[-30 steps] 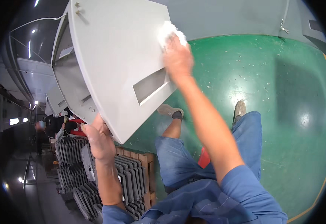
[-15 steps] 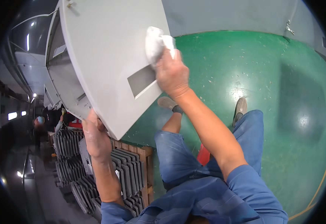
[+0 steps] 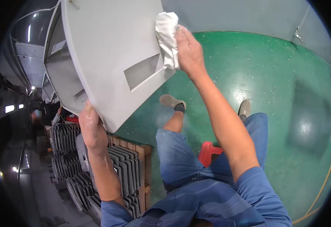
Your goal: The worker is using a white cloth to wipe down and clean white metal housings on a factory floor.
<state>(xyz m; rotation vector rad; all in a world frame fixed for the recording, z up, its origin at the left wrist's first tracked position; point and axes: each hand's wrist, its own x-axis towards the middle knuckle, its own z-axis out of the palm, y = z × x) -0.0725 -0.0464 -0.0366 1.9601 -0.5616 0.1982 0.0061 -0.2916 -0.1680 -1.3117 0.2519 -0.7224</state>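
Observation:
A large light grey panel (image 3: 108, 41) with a rectangular recess (image 3: 142, 72) stands tilted before me, upper left. My right hand (image 3: 190, 51) is closed on a crumpled white cloth (image 3: 167, 38), which lies against the panel's right edge, beside and above the recess. At the panel's lower left corner, my left hand (image 3: 91, 123) grips the edge; its fingertips are partly hidden. Behind the panel's left edge, an open grey frame (image 3: 63, 75) shows its hollow inside.
Stacks of dark grey slatted parts (image 3: 125, 166) sit by a wooden pallet (image 3: 147, 159) at lower left. A red object (image 3: 207, 153) is between my legs on the green floor (image 3: 226, 75). A grey wall (image 3: 233, 15) runs along the back; a person's arm (image 3: 56, 118) shows far left.
My right hand and the cloth have moved right, to the panel's edge, and the cloth now hangs longer. The panel and my left hand appear slightly higher and further left.

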